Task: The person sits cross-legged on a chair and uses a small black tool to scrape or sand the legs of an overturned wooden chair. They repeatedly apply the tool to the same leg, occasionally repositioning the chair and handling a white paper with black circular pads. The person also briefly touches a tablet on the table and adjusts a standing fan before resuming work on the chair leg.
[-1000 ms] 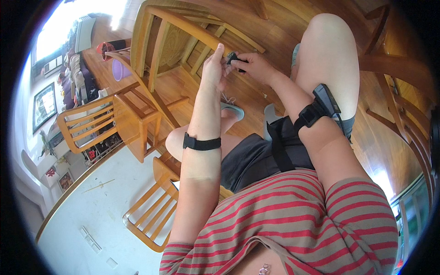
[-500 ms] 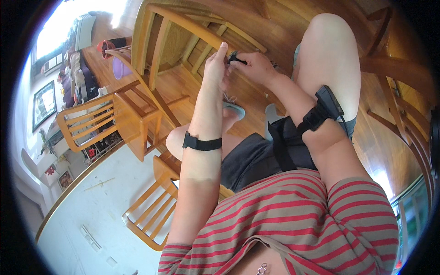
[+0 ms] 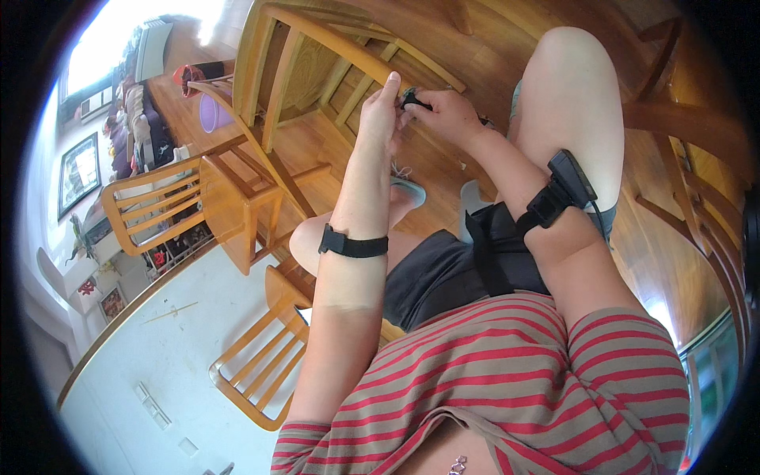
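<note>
A wooden floor (image 3: 443, 170) and a white wall (image 3: 158, 348) are seen. Three wooden chairs (image 3: 182, 210) are counted. A small dark object (image 3: 412, 100) is pinched between both hands, left hand (image 3: 381, 111) and right hand (image 3: 450, 115), against the nearest chair's rail (image 3: 348, 51); it is largely hidden by fingers.

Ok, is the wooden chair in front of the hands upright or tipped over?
Tipped over. The wooden chair lies on its side on the floor, legs and rungs pointing sideways; the left hand touches one rail beside the right hand.
</note>
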